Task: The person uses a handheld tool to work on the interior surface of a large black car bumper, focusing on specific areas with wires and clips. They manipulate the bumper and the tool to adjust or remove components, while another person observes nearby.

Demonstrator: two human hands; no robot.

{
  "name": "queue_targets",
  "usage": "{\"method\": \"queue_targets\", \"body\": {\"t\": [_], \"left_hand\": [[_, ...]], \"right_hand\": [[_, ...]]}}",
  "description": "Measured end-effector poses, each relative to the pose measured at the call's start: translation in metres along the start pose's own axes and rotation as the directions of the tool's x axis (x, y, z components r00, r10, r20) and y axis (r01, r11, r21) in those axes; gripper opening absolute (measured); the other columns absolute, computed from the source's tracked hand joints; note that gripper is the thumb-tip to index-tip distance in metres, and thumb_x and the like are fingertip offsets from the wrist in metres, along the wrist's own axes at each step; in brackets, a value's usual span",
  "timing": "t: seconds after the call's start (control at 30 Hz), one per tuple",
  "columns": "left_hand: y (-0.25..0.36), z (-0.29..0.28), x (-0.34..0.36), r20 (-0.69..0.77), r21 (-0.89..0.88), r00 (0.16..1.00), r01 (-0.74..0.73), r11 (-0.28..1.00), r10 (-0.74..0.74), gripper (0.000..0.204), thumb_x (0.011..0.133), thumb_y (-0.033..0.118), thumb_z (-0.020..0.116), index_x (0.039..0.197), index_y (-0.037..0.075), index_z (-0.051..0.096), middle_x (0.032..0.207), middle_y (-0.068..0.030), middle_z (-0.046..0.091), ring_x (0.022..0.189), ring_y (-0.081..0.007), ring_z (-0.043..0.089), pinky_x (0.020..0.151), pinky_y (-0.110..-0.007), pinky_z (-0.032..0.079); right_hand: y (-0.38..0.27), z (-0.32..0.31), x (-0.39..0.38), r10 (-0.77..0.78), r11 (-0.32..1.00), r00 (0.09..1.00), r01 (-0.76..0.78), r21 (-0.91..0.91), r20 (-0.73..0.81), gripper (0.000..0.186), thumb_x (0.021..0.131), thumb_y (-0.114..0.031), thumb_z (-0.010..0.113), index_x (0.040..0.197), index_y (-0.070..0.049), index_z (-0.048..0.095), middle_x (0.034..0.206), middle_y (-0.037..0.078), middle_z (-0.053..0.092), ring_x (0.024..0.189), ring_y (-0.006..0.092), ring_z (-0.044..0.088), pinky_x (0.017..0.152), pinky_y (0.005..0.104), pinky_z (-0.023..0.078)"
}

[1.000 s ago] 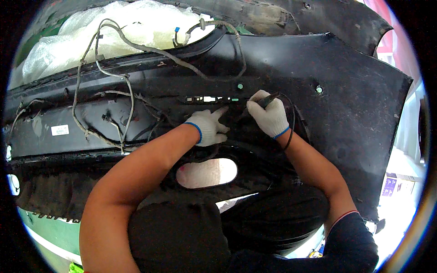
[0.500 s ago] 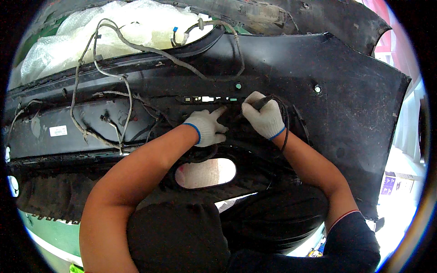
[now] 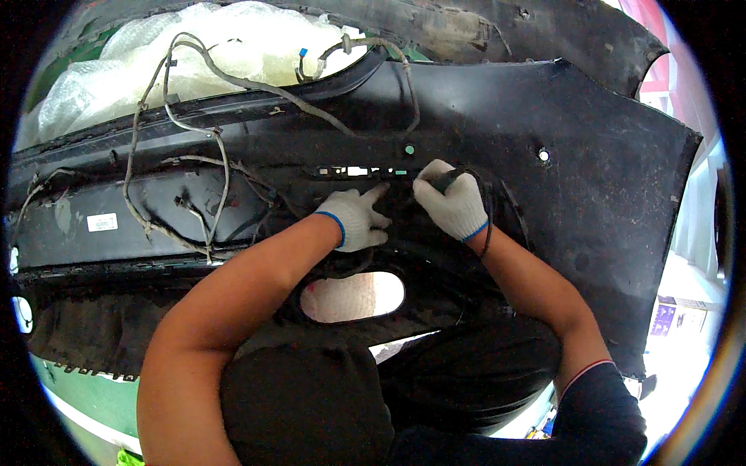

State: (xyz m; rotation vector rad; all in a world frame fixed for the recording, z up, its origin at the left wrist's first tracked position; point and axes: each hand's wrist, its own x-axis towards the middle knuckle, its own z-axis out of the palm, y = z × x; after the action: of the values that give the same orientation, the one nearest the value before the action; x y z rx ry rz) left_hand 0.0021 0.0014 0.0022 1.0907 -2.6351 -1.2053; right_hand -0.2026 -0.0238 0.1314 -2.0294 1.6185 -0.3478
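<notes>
A large black car bumper cover [image 3: 598, 210] lies spread out before me, its inner side up. My left hand [image 3: 359, 220], in a white knit glove with a blue cuff, rests on it with fingers apart, the index finger reaching toward the right hand. Just below a row of small slots [image 3: 357, 172], that fingertip touches the dark plastic. My right hand [image 3: 452, 202], gloved alike, is closed around a dark tool [image 3: 444, 181], mostly hidden in the fist. A black cord [image 3: 488, 203] loops beside that wrist. The tool's tip is too dark to make out.
A grey wiring harness [image 3: 241, 80] loops across the left half of the cover. Bubble wrap [image 3: 148, 66] lies behind it at the far left. Another dark panel [image 3: 575, 46] sits beyond. Near me, the cover has an oval opening [image 3: 353, 297]. Boxes [image 3: 674, 317] stand at the right.
Both hands keep nearly the same place and grip. The whole view has shifted very slightly, and the cord by my right wrist sits a little differently.
</notes>
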Motion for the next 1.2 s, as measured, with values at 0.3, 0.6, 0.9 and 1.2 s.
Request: {"method": "queue_targets", "body": {"t": [0.3,0.6,0.9,1.2], "left_hand": [[0.003,-0.004,-0.001,0.045,0.023,0.999,0.017,1.0,-0.018,0.048,0.106,0.06,0.056,0.145,0.038,0.075,0.181,-0.0177,0.028,0.14,-0.0447,0.059,0.121,-0.052,0.047],[0.002,-0.002,0.0,0.02,-0.006,1.0,0.007,1.0,-0.007,0.048,0.104,0.061,0.059,0.141,0.036,0.077,0.179,-0.0211,0.03,0.137,-0.0474,0.061,0.12,-0.052,0.048],[0.005,-0.004,-0.001,0.041,0.02,0.999,0.027,0.999,-0.028,0.048,0.105,0.059,0.057,0.144,0.038,0.075,0.181,-0.0169,0.027,0.142,-0.0446,0.058,0.121,-0.053,0.047],[0.001,0.001,0.001,0.002,0.005,1.0,0.015,1.0,-0.015,0.046,0.103,0.061,0.061,0.139,0.037,0.079,0.178,-0.0204,0.033,0.136,-0.0464,0.061,0.118,-0.053,0.05]], "right_hand": [[-0.002,-0.002,0.0,0.032,0.999,0.999,-0.033,0.025,0.022,0.018,0.098,-0.021,0.073,0.097,-0.003,0.072,0.073,0.012,0.068,0.069,0.0189,0.066,0.068,0.0396,0.055],[0.003,0.005,-0.001,0.026,0.999,0.999,-0.027,0.023,0.038,0.024,0.098,-0.028,0.072,0.098,-0.004,0.072,0.077,0.019,0.07,0.071,0.0322,0.071,0.07,0.0444,0.056],[-0.001,0.001,0.001,0.039,0.999,0.998,-0.041,0.023,0.054,0.024,0.097,-0.027,0.072,0.098,-0.004,0.073,0.079,0.019,0.071,0.073,0.0316,0.072,0.071,0.0446,0.057],[-0.003,0.002,-0.001,0.043,0.997,0.998,-0.045,0.069,0.04,0.023,0.097,-0.026,0.072,0.098,-0.003,0.072,0.077,0.016,0.069,0.072,0.0265,0.069,0.07,0.0428,0.055]]}}
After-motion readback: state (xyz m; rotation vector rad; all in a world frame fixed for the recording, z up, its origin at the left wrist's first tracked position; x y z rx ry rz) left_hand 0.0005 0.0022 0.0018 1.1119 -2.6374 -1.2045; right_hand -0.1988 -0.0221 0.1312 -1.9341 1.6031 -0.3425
